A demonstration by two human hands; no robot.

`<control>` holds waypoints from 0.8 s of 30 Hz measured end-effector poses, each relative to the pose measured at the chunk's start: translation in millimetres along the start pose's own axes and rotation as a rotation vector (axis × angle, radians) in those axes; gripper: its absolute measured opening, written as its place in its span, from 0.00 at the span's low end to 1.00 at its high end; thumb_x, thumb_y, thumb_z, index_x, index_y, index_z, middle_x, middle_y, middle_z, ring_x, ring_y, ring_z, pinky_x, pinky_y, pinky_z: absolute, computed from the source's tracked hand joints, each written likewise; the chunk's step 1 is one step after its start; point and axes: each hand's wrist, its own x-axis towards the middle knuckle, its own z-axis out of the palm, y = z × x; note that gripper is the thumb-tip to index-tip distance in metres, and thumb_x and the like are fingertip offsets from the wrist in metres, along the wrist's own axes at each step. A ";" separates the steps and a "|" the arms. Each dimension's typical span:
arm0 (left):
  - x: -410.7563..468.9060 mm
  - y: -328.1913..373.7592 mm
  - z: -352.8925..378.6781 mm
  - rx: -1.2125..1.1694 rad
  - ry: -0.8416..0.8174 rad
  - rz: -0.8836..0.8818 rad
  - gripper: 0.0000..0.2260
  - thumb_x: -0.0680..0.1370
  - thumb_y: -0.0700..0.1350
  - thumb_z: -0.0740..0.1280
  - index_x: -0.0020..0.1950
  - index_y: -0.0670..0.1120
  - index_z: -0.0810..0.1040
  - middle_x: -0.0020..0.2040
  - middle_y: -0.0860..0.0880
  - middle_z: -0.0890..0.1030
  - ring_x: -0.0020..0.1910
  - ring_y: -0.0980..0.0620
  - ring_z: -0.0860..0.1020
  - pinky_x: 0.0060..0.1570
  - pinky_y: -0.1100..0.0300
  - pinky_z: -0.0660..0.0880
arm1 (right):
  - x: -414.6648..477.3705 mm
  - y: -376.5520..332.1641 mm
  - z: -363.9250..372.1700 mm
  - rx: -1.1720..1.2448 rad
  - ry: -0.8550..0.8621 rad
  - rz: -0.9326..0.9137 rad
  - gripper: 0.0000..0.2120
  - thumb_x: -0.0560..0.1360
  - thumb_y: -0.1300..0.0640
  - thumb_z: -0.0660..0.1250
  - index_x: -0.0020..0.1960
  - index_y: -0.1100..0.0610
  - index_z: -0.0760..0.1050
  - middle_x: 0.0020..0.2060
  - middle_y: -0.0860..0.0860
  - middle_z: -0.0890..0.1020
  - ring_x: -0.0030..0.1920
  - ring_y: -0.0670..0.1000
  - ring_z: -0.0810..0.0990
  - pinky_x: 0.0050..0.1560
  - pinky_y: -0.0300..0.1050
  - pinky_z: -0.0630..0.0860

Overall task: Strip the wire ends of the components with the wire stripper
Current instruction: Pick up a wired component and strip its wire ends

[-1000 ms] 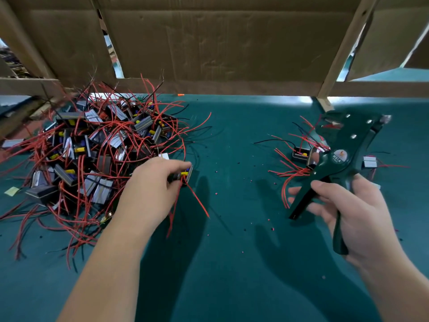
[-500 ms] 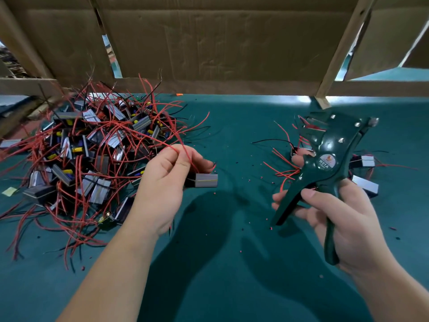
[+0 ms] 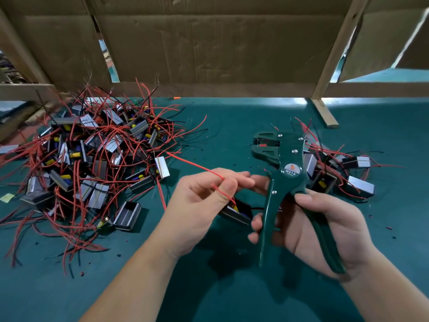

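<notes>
My left hand [image 3: 202, 203] holds one small boxed component [image 3: 236, 213] at the middle of the table, and its red wire [image 3: 195, 165] runs over my fingers toward the upper left. My right hand [image 3: 325, 231] grips the handles of the dark green wire stripper [image 3: 284, 173], whose jaws [image 3: 264, 144] point up and left with nothing in them. The fingertips of my left hand reach close to the stripper's left handle. A big heap of components with red and black wires [image 3: 92, 159] lies at the left. A smaller group of components [image 3: 343, 173] lies behind the stripper at the right.
The table has a teal green mat [image 3: 220, 287] sprinkled with tiny bits of insulation. Cardboard panels [image 3: 209, 43] and wooden slats [image 3: 334, 54] close off the back. A loose slat foot [image 3: 323, 112] rests on the mat at the back right.
My left hand has carried the component from the heap to the middle, close to the stripper. My right hand has brought the stripper leftward and nearer, away from the small group.
</notes>
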 end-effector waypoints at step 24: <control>-3.6 2.3 -7.0 0.006 -0.308 -0.086 0.08 0.75 0.30 0.67 0.47 0.38 0.84 0.52 0.46 0.81 0.46 0.47 0.82 0.49 0.55 0.78 | -0.5 -8.7 -9.2 0.155 -0.125 0.115 0.31 0.69 0.57 0.70 0.70 0.64 0.68 0.50 0.63 0.79 0.46 0.61 0.80 0.53 0.59 0.76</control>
